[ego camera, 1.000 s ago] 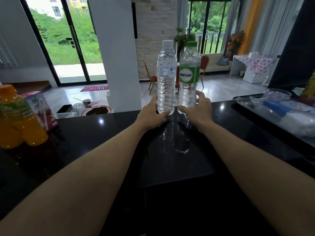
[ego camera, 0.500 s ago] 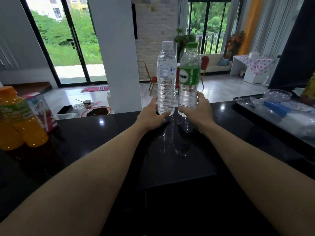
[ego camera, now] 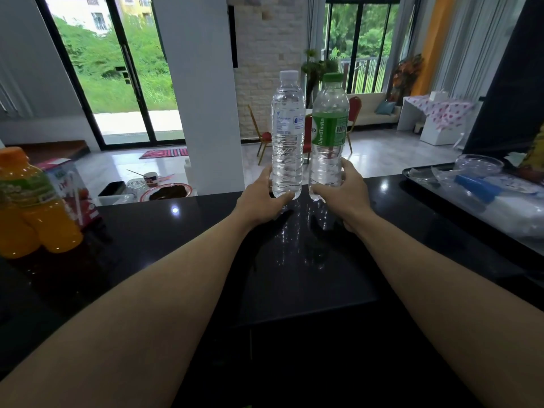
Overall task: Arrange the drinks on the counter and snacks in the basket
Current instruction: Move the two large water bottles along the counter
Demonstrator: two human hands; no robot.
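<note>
Two hands busy: left hand (ego camera: 262,201) grips white-cap bottle (ego camera: 287,136), right hand (ego camera: 344,198) grips green-label bottle (ego camera: 329,134), both upright on tabletop (ego camera: 176,231) — green label just rotated sideways — likely fine-tuning the drinks row.

We had two btls upright at the far edge of the counter (ego camera: 309,290), ctr: left water bottle (ego camera: 287,136) just beside right water bottle (ego camera: 329,136), a slim gap between. Our left hand (ego camera: 262,201) gripped the left one's base from the left; our right hand (ego camera: 341,198) gripped the other's base from the right. Far left on the counter stood juice bottles (ego camera: 44,213), w/ a carton (ego camera: 73,189) just behind. Far right lay a tray (ego camera: 412,179), a bowl (ego camera: 478,164) at its back.
</note>
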